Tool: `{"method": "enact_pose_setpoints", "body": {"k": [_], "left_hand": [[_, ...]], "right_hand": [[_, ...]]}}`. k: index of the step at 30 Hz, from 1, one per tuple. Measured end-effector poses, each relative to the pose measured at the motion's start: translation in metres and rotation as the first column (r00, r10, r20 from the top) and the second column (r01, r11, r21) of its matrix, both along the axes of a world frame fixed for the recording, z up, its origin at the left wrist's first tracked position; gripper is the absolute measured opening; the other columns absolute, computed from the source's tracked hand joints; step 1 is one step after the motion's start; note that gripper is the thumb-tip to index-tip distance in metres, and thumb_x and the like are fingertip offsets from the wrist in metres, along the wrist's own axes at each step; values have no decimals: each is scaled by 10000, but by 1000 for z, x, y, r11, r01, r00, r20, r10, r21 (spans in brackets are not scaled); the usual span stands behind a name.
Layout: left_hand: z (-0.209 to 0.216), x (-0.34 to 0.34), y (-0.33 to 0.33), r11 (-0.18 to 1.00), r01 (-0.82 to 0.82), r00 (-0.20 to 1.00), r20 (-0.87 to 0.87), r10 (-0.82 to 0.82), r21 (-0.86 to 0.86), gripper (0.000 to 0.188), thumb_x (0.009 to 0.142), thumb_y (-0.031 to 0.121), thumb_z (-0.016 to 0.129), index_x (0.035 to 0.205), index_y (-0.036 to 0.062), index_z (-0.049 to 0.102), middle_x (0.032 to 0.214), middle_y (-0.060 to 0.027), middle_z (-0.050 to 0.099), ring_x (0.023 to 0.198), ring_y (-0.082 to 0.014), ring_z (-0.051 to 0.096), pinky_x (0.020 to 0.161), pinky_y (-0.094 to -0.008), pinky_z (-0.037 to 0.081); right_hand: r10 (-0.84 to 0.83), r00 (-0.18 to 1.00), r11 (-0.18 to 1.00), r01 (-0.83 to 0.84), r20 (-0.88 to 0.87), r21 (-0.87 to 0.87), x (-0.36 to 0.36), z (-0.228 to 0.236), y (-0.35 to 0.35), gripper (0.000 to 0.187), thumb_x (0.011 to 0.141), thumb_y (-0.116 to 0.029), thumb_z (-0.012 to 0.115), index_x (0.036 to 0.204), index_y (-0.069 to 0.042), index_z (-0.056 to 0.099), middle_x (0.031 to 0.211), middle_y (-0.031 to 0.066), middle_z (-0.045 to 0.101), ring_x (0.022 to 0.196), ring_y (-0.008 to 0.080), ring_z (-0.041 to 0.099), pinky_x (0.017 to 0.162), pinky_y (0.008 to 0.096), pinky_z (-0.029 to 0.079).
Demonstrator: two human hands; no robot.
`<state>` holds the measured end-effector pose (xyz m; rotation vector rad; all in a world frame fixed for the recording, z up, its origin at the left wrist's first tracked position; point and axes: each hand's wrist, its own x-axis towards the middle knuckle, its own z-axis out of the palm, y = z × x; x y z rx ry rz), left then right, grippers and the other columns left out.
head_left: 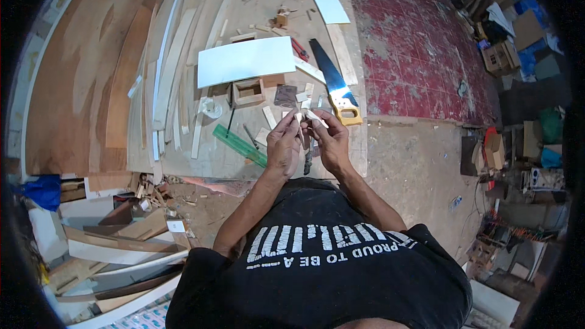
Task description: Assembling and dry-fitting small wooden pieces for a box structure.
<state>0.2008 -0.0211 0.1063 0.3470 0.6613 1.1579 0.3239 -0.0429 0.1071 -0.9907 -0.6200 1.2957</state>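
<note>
Above the near edge of the wooden worktable (341,164), both hands are raised close together. My left hand (284,146) pinches a small pale piece of wood (298,117) between thumb and fingers. Another small pale piece (314,116) is gripped in my right hand (333,141), its end almost meeting the first; whether they touch I cannot tell. Below the hands a thin tool with a dark handle (308,163) lies on the table, partly hidden. A green ruler (239,146) lies left of my left hand, and a handsaw with a yellow handle (348,114) lies right of my right hand.
A white panel (245,62) lies across the table behind a small open wooden box (248,92). Nearby are a plastic cup (211,108), red-handled pliers (300,50) and several wood offcuts. Long wooden strips (173,70) line the left side. Red flooring (414,55) lies beyond the right edge.
</note>
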Motion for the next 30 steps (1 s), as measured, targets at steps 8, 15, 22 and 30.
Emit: {"method": "enact_pose_setpoints", "body": {"k": [8, 15, 22, 30], "left_hand": [[19, 27, 2, 977, 154, 988, -33, -151, 150, 457, 962, 71, 589, 1372, -81, 456, 1127, -137, 644, 994, -158, 623, 926, -305, 494], [25, 41, 9, 972, 103, 995, -36, -98, 211, 374, 927, 39, 630, 1269, -88, 548, 1151, -144, 637, 1033, -166, 615, 951, -301, 479], [37, 33, 14, 959, 60, 958, -284, 22, 277, 299, 874, -24, 674, 1163, -74, 615, 1162, -155, 645, 1094, -166, 600, 971, -289, 474], [38, 13, 22, 899, 23, 959, -263, 103, 438, 244, 854, -46, 683, 1095, -55, 646, 1150, -146, 651, 1080, -178, 609, 959, -282, 483]], "right_hand": [[-7, 1000, 1000, 7, 8, 29, 42, 26, -10, 311, 957, -76, 609, 1244, 36, 570, 1105, 133, 666, 982, 205, 666, 881, 341, 562], [18, 999, 997, -21, 41, 78, 61, 43, -9, 300, 951, -55, 609, 1234, 38, 576, 1109, 125, 650, 982, 212, 665, 877, 350, 568], [94, 964, 983, -130, 248, 132, 62, 55, 4, 269, 929, -22, 623, 1187, 43, 582, 1111, 111, 633, 1008, 204, 649, 887, 337, 548], [179, 947, 951, -236, 267, 200, 50, 57, 21, 285, 896, 17, 640, 1175, 43, 591, 1137, 80, 577, 1033, 163, 615, 893, 282, 517]]}}
